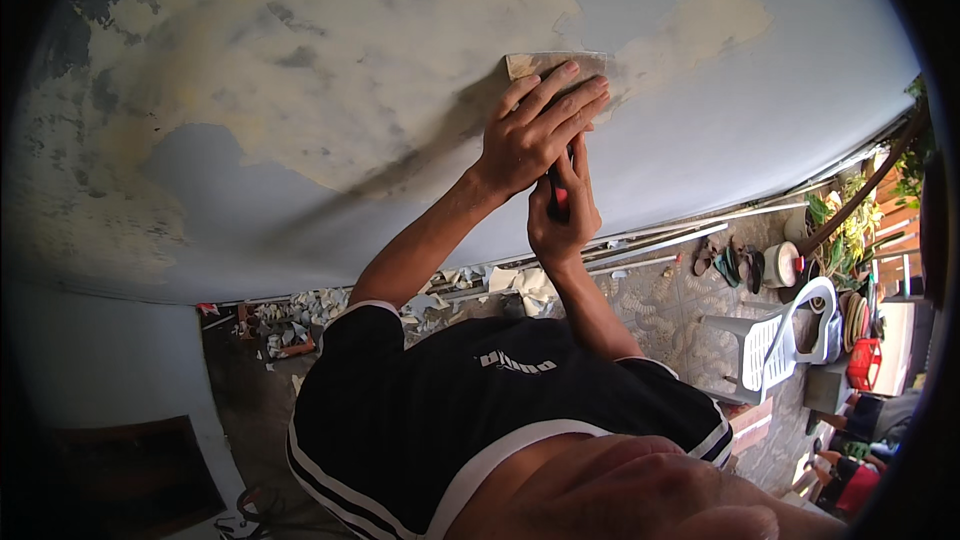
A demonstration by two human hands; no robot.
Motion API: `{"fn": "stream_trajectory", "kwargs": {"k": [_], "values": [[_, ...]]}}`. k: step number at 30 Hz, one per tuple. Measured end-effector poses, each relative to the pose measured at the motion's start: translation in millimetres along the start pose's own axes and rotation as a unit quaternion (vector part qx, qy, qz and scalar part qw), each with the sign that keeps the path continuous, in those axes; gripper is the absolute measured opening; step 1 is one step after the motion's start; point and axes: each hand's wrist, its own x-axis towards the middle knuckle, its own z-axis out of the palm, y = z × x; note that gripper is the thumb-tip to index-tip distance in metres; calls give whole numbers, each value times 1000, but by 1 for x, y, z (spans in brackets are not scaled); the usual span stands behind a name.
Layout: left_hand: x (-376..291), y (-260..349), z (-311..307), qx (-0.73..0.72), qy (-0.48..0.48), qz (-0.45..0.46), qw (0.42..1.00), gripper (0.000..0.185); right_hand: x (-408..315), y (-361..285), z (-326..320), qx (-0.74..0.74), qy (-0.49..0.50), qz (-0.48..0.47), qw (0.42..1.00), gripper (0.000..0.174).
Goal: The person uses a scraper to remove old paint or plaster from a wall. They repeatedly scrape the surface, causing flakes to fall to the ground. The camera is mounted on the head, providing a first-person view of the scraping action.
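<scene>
A wide metal scraper (558, 64) lies with its blade against the painted wall (675, 142), at the lower right edge of a large cream patch (360, 52) of exposed, peeled surface. My right hand (566, 202) is closed round its black and red handle. Across the blade lies my left hand (532, 127), its extended fingers pressing on the metal; the thumb is hidden. Grey paint surrounds the patch, and dark spots mark the cream area. A long shadow of my left arm and the tool falls on the wall to the left.
Paint flakes (307, 307) and larger peeled sheets (525, 285) lie along the wall's foot, near long pale rods (675, 232). At the right are sandals (724, 262), a white plastic chair (772, 352), a bucket (782, 266), plants and a red crate (864, 364). People are partly visible at lower right.
</scene>
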Motion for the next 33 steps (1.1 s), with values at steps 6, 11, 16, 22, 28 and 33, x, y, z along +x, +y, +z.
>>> {"fn": "stream_trajectory", "kwargs": {"k": [6,11,16,22,28,33], "values": [[33,-9,-7,-15,62,-14,998,35,40,-12,-2,-8,33,-44,998,44],[79,-18,-17,-26,115,-18,993,38,85,-33,-11,17,27,-57,998,49],[-5,16,-6,-23,4,-49,998,34,15,-14,-12,29,15,16,999,50],[13,8,-15,-28,-27,-16,999,38,11,-22,-4,42,59,27,997,49],[16,6,-11,-31,-23,1,999,34,14,-26,-7,59,61,53,995,48],[-9,10,-2,-1,-7,11,1000,32,7,-14,-1,48,77,64,994,46]]}}
